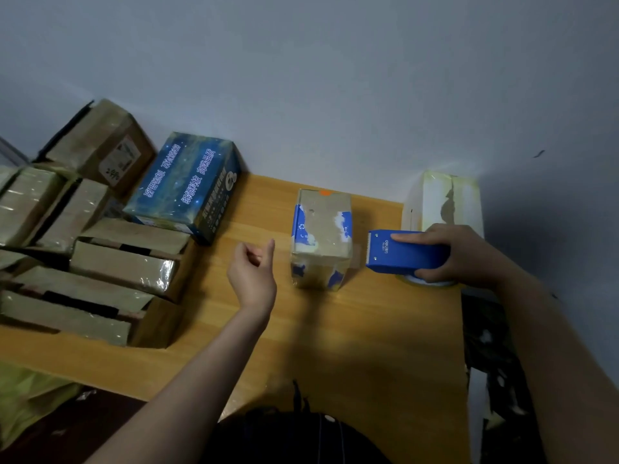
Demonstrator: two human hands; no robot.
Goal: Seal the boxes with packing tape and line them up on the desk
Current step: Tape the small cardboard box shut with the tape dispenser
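Note:
A small brown box with blue and white patches stands on the wooden desk, glossy tape over its top and front. My right hand grips a blue tape dispenser just to the right of the box, its toothed blade facing the box; the tape roll rests on the desk under it. A clear strip of tape seems to run from the box's right side toward the blade. My left hand hovers left of the box, fingers loosely curled and holding nothing.
Several taped brown boxes crowd the desk's left side, with a dark blue starry box behind them near the wall. A pale box stands in the back right corner. A dark bag lies at the desk's near edge.

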